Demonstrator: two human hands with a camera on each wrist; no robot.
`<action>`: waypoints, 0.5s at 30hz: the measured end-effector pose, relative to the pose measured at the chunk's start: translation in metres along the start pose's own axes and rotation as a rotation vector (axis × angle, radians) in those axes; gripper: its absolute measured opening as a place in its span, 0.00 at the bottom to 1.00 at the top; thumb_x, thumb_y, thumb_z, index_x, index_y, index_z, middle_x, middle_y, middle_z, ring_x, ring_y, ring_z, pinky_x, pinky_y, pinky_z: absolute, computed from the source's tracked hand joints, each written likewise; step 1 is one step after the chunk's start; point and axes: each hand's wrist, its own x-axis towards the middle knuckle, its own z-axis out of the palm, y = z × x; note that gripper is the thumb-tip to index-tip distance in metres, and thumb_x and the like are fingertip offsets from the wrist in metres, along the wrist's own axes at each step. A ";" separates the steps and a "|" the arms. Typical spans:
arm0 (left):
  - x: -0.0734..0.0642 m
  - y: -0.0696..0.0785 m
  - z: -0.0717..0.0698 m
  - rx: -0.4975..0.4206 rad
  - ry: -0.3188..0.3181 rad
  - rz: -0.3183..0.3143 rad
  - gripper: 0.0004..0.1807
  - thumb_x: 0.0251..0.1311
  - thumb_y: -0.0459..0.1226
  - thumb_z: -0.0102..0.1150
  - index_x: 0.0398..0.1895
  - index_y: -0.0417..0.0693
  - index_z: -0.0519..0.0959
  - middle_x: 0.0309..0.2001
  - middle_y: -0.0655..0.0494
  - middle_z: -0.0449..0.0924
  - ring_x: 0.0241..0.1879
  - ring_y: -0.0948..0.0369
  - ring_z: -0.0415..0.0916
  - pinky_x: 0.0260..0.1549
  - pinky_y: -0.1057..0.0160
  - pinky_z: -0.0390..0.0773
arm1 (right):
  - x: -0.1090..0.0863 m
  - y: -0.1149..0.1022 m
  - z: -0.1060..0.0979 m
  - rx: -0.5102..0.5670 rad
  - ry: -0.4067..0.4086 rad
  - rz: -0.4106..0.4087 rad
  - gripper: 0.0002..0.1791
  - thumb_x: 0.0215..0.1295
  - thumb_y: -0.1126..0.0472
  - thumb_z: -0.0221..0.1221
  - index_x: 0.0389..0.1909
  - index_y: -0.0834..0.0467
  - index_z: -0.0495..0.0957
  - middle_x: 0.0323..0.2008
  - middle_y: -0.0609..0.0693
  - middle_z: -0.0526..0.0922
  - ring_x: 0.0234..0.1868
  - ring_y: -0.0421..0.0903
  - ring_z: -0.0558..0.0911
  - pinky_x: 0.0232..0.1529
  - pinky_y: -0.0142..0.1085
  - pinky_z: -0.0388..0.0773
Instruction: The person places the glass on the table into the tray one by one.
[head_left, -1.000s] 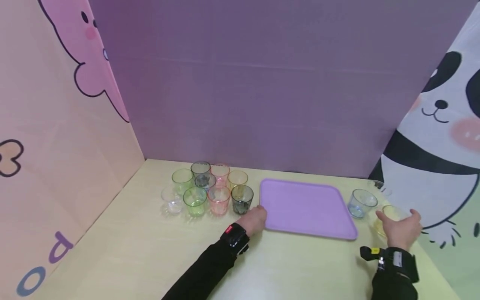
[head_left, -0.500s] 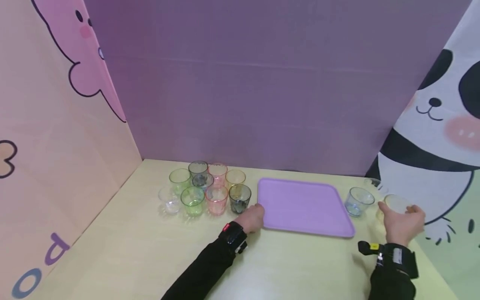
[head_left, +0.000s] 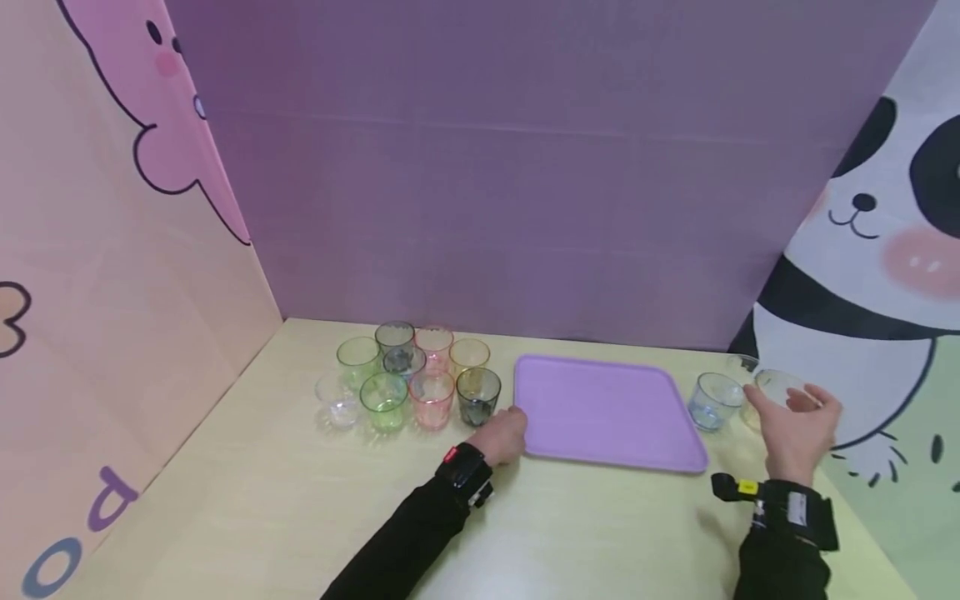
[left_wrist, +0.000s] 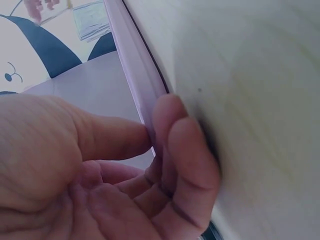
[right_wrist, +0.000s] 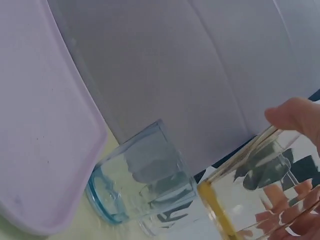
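Shifted since a second ago, up through the head view to a place level with the blue tumbler: yellow-tinted tumbler [right_wrist: 245, 197], together with right hand [head_left: 797, 429]. Fingers of right hand closer in than before, pinching the yellow-tinted tumbler by its sides; in the right wrist view, one digit at the rim and cut off by the frame edge, others broken up and distorted through the glass. Contact between its base and the desk [head_left: 600, 533] impossible to make out.

Left hand [left_wrist: 110, 175] with fingers bent, pinching the left rim of purple tray [head_left: 607, 412] near its front corner; thumb on the inner side, fingertips on the outer side, exact contact hidden by the fingers themselves.

Just left of right hand, beside the tray's right edge: blue tumbler [head_left: 716, 400], upright on the desk. Touching the yellow-tinted tumbler or apart from it, hard to tell. Behind, mostly hidden and nearly lost against the panda print [head_left: 825, 325]: clear tumbler [head_left: 742, 364].

Left of the tray, nine more upright tumblers in a tight group. In front, colourless tumbler [head_left: 337, 402], light green tumbler [head_left: 385, 403], pink tumbler [head_left: 432, 400] and dark grey tumbler [head_left: 479, 398], this last just beside left hand. Behind these, further green, bluish, yellow, grey and pink ones, partly covered by neighbours; tint of the bluish one uncertain.

Farther out, black sleeves [head_left: 408, 533] cut off by the lower edge, and panda print cropped at right.
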 end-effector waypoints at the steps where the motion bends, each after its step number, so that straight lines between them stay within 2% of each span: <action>1: 0.000 0.000 0.000 -0.005 0.002 -0.001 0.17 0.54 0.29 0.51 0.46 0.29 0.68 0.31 0.45 0.74 0.26 0.56 0.71 0.20 0.65 0.72 | -0.001 -0.002 0.002 0.017 -0.008 -0.006 0.50 0.30 0.46 0.73 0.59 0.38 0.55 0.51 0.36 0.66 0.48 0.34 0.65 0.47 0.32 0.65; 5: 0.000 -0.001 -0.001 -0.016 0.012 0.002 0.14 0.53 0.29 0.52 0.43 0.31 0.69 0.29 0.46 0.73 0.25 0.57 0.70 0.18 0.66 0.71 | -0.008 -0.009 0.008 0.074 -0.051 -0.016 0.49 0.31 0.48 0.73 0.58 0.39 0.57 0.49 0.37 0.66 0.46 0.34 0.67 0.45 0.31 0.64; 10: 0.001 -0.002 0.000 -0.020 0.015 0.010 0.14 0.52 0.29 0.52 0.42 0.31 0.69 0.28 0.46 0.73 0.25 0.57 0.70 0.19 0.65 0.71 | -0.020 -0.018 0.016 0.043 -0.118 -0.025 0.49 0.34 0.46 0.71 0.60 0.40 0.56 0.52 0.38 0.63 0.49 0.36 0.67 0.49 0.34 0.65; 15: 0.002 -0.003 0.001 -0.019 0.033 0.031 0.12 0.50 0.28 0.52 0.39 0.32 0.70 0.26 0.48 0.73 0.24 0.58 0.70 0.19 0.66 0.70 | -0.032 -0.026 0.027 0.040 -0.172 -0.071 0.48 0.34 0.47 0.71 0.61 0.43 0.57 0.52 0.39 0.63 0.48 0.36 0.68 0.49 0.32 0.65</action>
